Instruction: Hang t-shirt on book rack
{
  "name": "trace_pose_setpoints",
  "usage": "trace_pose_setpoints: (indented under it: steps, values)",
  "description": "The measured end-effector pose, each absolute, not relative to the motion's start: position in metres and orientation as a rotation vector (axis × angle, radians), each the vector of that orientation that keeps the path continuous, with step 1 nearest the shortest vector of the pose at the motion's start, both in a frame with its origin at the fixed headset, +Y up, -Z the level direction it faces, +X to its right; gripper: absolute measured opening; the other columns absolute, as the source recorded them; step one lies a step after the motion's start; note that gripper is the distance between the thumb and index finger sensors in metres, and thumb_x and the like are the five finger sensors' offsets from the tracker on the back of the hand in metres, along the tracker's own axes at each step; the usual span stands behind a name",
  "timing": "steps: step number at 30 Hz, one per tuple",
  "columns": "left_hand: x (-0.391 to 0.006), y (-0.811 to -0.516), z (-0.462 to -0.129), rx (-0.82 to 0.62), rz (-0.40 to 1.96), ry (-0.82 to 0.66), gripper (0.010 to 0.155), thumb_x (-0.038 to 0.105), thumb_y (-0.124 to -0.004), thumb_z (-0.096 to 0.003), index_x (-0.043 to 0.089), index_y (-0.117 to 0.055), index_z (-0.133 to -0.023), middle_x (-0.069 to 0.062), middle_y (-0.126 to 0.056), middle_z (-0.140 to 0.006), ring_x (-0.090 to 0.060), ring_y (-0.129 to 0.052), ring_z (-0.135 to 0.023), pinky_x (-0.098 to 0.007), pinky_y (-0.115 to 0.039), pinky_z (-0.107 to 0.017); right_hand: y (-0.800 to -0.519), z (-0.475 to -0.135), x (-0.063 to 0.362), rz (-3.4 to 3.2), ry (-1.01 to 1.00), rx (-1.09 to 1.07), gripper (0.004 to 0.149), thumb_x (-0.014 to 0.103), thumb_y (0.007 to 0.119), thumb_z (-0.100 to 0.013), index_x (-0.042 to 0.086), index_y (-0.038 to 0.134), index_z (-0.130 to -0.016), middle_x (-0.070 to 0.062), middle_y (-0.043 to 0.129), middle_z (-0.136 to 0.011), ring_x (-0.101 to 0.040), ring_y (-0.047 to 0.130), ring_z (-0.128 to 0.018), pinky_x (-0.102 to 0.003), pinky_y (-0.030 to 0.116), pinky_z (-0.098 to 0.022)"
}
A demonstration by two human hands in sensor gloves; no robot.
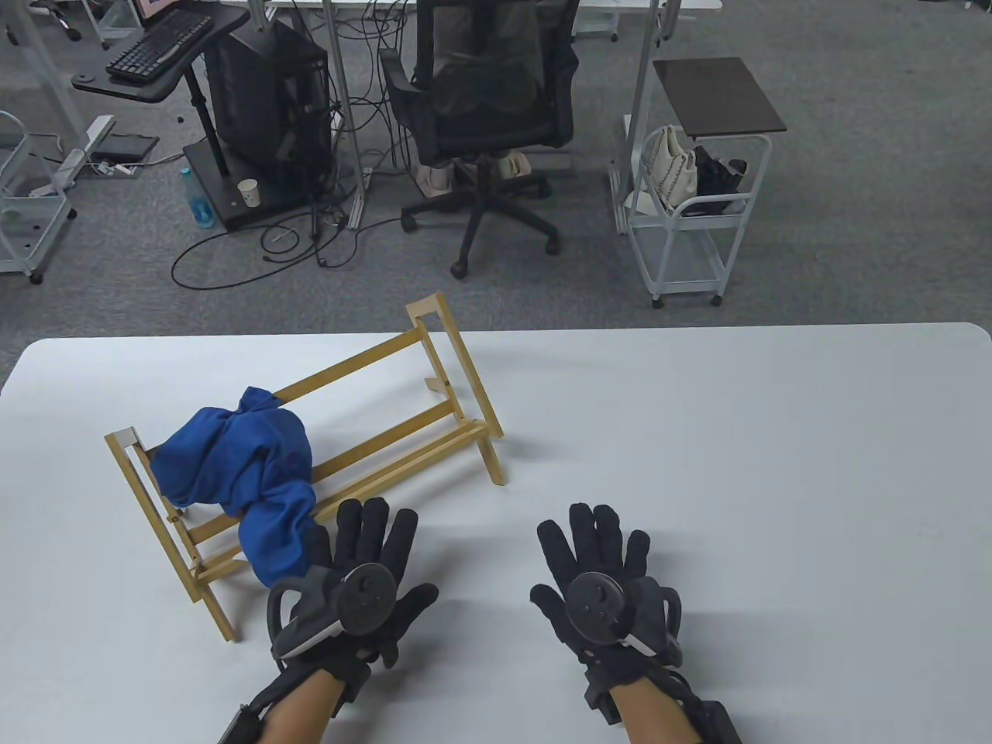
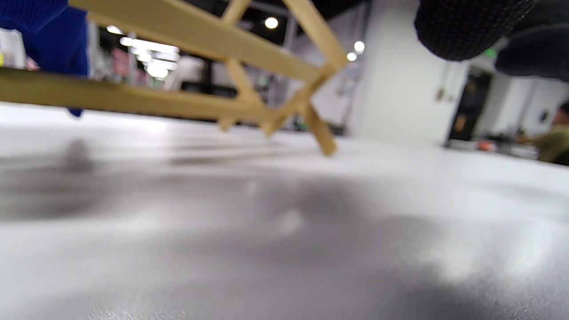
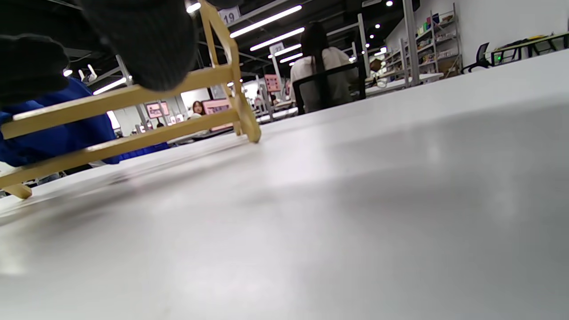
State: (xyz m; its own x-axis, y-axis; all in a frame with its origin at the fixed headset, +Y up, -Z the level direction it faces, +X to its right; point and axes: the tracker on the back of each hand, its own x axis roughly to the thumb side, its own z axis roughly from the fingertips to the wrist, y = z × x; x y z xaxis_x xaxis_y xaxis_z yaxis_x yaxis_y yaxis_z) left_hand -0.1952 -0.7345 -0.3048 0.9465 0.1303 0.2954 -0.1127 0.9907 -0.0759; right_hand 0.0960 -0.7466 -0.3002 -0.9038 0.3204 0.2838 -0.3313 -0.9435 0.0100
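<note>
A blue t-shirt hangs bunched over the left part of a light wooden book rack that stands slanted on the white table. My left hand lies flat and open on the table just in front of the rack, its fingers spread, close to the shirt's lower end. My right hand lies flat and open on the table to the right, apart from the rack. The rack and a bit of shirt show in the left wrist view. The rack and shirt show in the right wrist view.
Beyond the table's far edge are an office chair, a white cart with bags, and a computer stand with cables on the floor.
</note>
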Motion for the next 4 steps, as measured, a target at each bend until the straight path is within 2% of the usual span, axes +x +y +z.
trace_pose_setpoints:
  steps: [4]
  values:
    - [-0.1957, -0.7347, -0.3047, -0.060, 0.124, -0.305, 0.088, 0.075, -0.061, -0.0556, 0.036, -0.010, -0.116, -0.014, -0.011, -0.125, -0.043, -0.007, -0.113, -0.066, -0.012, -0.069, -0.7458, -0.2994, 0.0955, 2.782, -0.058, 0.404, 0.075, 0.048, 0.079, -0.057, 0.031, 0.035, -0.115, -0.016, 0.016, -0.118, -0.042, 0.005, -0.106, -0.073, 0.015, -0.069]
